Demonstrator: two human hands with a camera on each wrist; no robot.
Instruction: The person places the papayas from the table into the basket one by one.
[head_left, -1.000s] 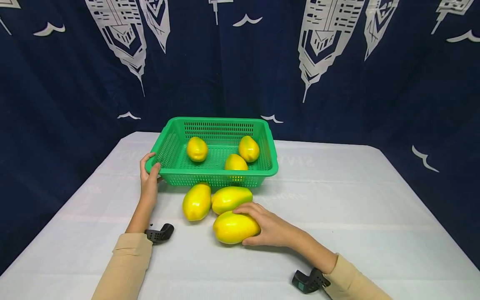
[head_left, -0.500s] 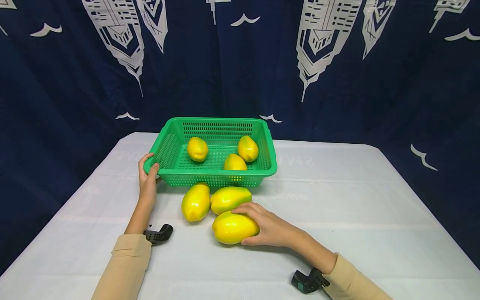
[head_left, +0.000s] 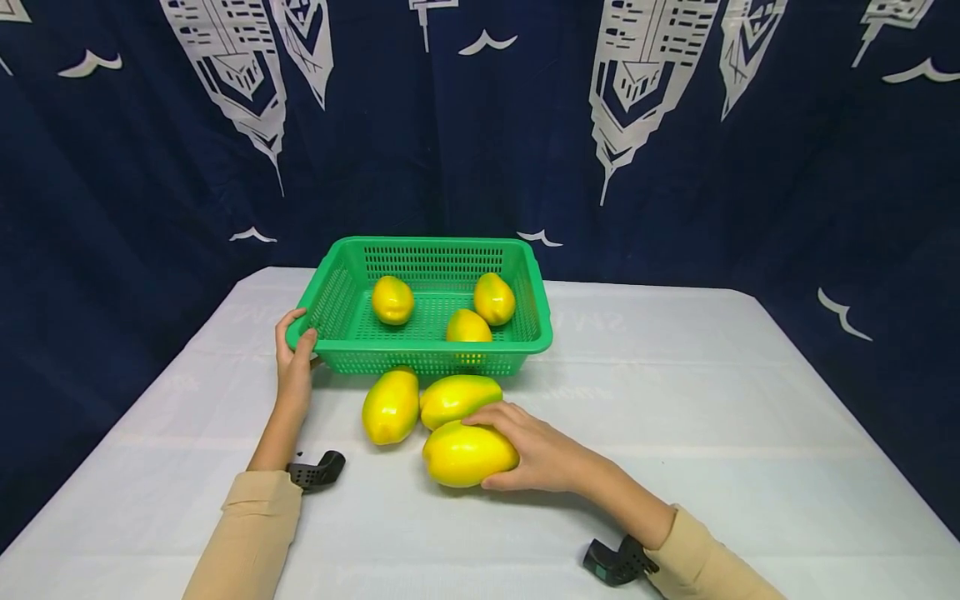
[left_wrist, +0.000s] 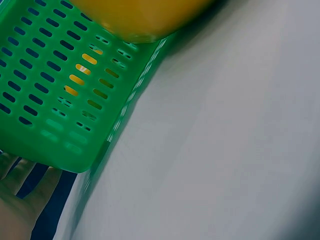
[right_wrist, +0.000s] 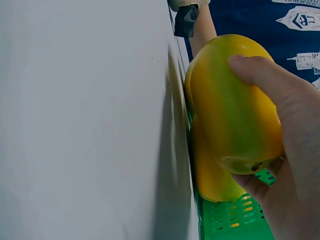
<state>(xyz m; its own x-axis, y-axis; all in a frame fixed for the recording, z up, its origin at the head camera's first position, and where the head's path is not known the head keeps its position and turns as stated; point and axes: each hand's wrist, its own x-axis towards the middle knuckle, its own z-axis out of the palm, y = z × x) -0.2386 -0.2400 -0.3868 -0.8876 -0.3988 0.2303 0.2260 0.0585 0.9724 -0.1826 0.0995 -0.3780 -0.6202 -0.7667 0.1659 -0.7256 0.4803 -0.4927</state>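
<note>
I am seeing the right hand (head_left: 536,454) holding one end of a big, shiny yellow fruit (head_left: 465,456), which is lying on its side on the white table (head_left: 675,417) and showing a green stripe up close. Behind it, a sideways fruit (head_left: 459,397) is showing a greenish end, and a left fruit (head_left: 392,407) is pointing toward the basket. The left hand (head_left: 295,358) is gripping the front left corner of that green basket (head_left: 405,345), which is sitting open side up, holding three yellow fruits (head_left: 393,301).
</note>
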